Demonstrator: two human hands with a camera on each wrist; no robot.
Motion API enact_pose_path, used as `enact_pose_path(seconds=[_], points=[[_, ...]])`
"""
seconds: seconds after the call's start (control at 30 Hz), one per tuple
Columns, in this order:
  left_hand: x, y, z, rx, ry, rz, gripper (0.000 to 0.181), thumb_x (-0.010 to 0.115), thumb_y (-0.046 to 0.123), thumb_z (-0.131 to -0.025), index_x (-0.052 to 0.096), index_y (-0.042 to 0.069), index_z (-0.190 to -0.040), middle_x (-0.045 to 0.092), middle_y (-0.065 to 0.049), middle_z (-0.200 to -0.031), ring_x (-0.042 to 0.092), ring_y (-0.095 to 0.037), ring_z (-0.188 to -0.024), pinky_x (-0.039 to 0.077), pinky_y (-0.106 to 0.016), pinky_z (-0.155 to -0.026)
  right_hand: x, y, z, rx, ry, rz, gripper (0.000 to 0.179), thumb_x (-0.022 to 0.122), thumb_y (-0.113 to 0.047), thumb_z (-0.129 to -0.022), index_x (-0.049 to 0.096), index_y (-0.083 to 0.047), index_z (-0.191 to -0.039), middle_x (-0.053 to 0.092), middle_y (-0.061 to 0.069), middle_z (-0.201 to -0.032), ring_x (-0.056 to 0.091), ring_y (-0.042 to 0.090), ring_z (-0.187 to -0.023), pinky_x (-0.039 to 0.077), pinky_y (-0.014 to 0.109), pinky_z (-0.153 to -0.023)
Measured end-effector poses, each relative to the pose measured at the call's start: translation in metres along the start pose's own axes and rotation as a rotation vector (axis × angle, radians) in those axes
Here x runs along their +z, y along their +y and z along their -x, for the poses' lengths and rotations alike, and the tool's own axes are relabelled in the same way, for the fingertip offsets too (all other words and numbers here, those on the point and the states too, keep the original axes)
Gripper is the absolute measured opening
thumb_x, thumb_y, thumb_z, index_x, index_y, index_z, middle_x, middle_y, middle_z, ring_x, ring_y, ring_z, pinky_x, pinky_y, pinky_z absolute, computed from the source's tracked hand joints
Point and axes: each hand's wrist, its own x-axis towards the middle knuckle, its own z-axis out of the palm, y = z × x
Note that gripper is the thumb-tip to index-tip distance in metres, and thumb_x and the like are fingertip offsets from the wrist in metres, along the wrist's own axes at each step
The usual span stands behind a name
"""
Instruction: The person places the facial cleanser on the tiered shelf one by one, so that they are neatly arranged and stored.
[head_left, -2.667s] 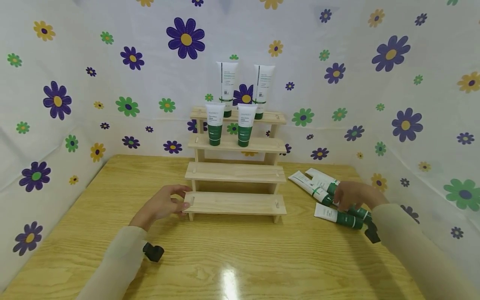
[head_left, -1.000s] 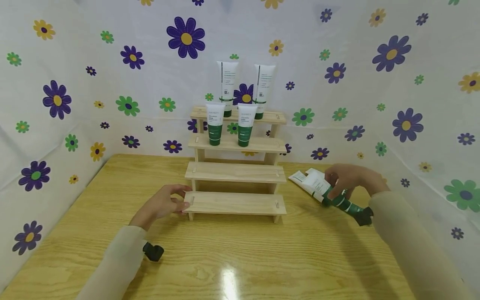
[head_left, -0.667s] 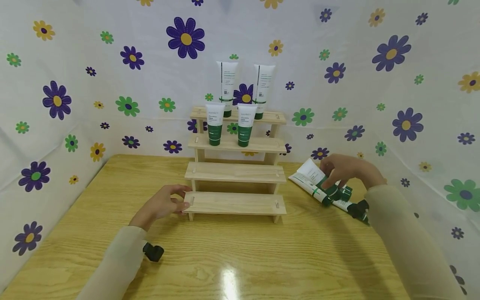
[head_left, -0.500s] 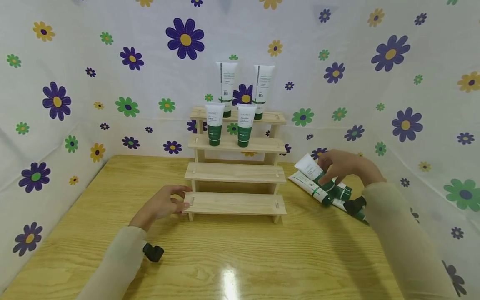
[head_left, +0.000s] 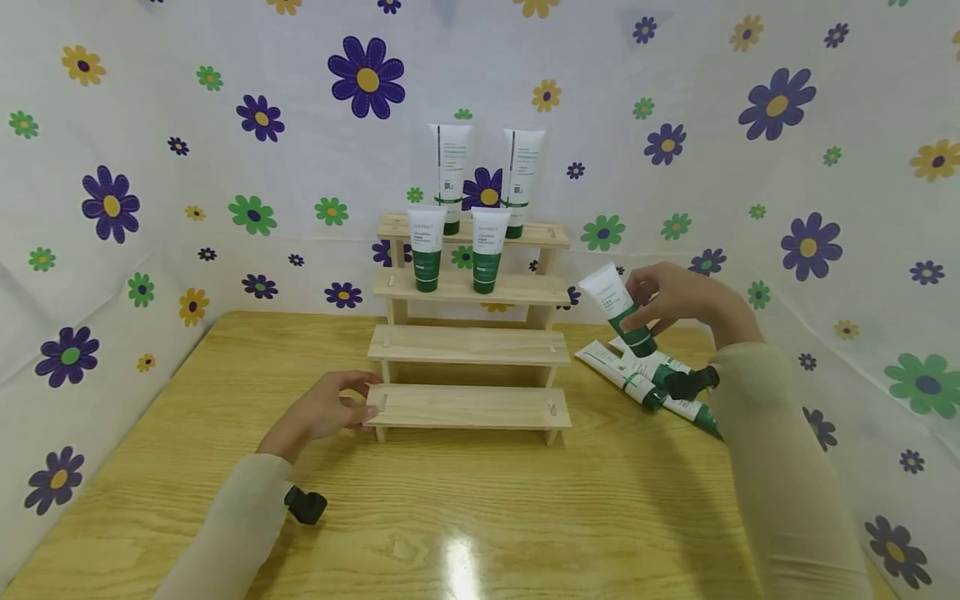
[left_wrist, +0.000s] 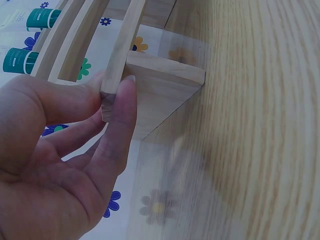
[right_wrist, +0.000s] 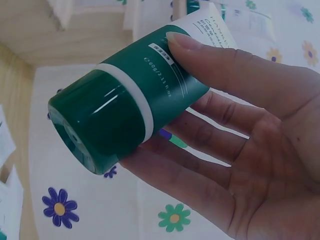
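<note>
My right hand (head_left: 678,300) holds a white and green cosmetic tube (head_left: 618,310) in the air, tilted, cap end down. In the right wrist view the thumb lies on the front of the tube (right_wrist: 145,85) and the fingers lie behind it. My left hand (head_left: 326,408) pinches the left end of the lowest step of a wooden display stand (head_left: 465,408); in the left wrist view thumb and forefinger are on either side of the board (left_wrist: 117,82). Two small tubes (head_left: 427,250) stand on the second step from the top, two taller tubes (head_left: 452,171) on the top step.
Several tubes (head_left: 615,373) lie in a loose pile on the wooden table (head_left: 450,500) right of the stand, below my right hand. White cloth (head_left: 300,67) with printed flowers closes in the back and both sides. The stand's two lower steps carry no tubes.
My right hand reached into the pile, took hold of a small tube, and lifted it up and to the left, clear of the others. My left hand has stayed on the stand.
</note>
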Motion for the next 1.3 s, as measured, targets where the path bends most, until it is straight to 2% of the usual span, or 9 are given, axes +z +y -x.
enact_pose_path(seconds=[0.2, 0.37, 0.57, 0.93, 1.3], points=[[0.0, 0.0, 0.0, 0.007, -0.008, -0.006, 0.054, 0.072, 0.006, -0.096, 0.052, -0.001, -0.145, 0.054, -0.029, -0.131, 0.071, -0.018, -0.085, 0.066, -0.037, -0.076, -0.001, -0.014, -0.007, -0.006, 0.055, -0.029, 0.053, 0.08, -0.02, -0.09, 0.055, 0.003, -0.131, 0.061, 0.03, -0.136, 0.071, 0.031, -0.105, 0.065, 0.046, -0.084], [0.001, 0.001, 0.001, 0.016, -0.013, 0.004, 0.054, 0.072, 0.005, -0.095, 0.051, -0.003, -0.145, 0.054, -0.029, -0.13, 0.071, -0.018, -0.086, 0.066, -0.038, -0.077, -0.001, -0.027, -0.013, -0.007, 0.118, -0.06, 0.052, 0.079, -0.022, -0.091, 0.056, 0.0, -0.132, 0.06, 0.028, -0.14, 0.069, 0.036, -0.109, 0.065, 0.044, -0.083], [0.001, 0.002, 0.002, 0.022, -0.019, 0.021, 0.054, 0.072, 0.005, -0.095, 0.051, -0.003, -0.145, 0.053, -0.03, -0.131, 0.07, -0.02, -0.087, 0.066, -0.04, -0.077, 0.001, -0.044, -0.021, 0.013, 0.163, -0.128, 0.06, 0.08, -0.02, -0.09, 0.051, -0.001, -0.139, 0.055, 0.026, -0.145, 0.064, 0.044, -0.122, 0.064, 0.046, -0.089], [-0.001, 0.003, 0.001, 0.025, -0.019, 0.008, 0.054, 0.07, 0.004, -0.096, 0.05, -0.004, -0.146, 0.054, -0.028, -0.128, 0.07, -0.02, -0.087, 0.066, -0.039, -0.078, 0.011, -0.071, -0.042, 0.03, 0.254, -0.241, 0.053, 0.082, -0.017, -0.089, 0.056, 0.001, -0.131, 0.063, 0.022, -0.132, 0.066, 0.038, -0.118, 0.063, 0.045, -0.093], [-0.001, 0.001, -0.002, 0.013, -0.011, -0.014, 0.054, 0.07, 0.004, -0.096, 0.051, -0.002, -0.146, 0.053, -0.029, -0.131, 0.071, -0.017, -0.085, 0.066, -0.037, -0.077, 0.027, -0.078, -0.069, 0.059, 0.379, -0.318, 0.054, 0.082, -0.015, -0.089, 0.054, 0.0, -0.132, 0.062, 0.02, -0.133, 0.064, 0.037, -0.12, 0.06, 0.049, -0.1]])
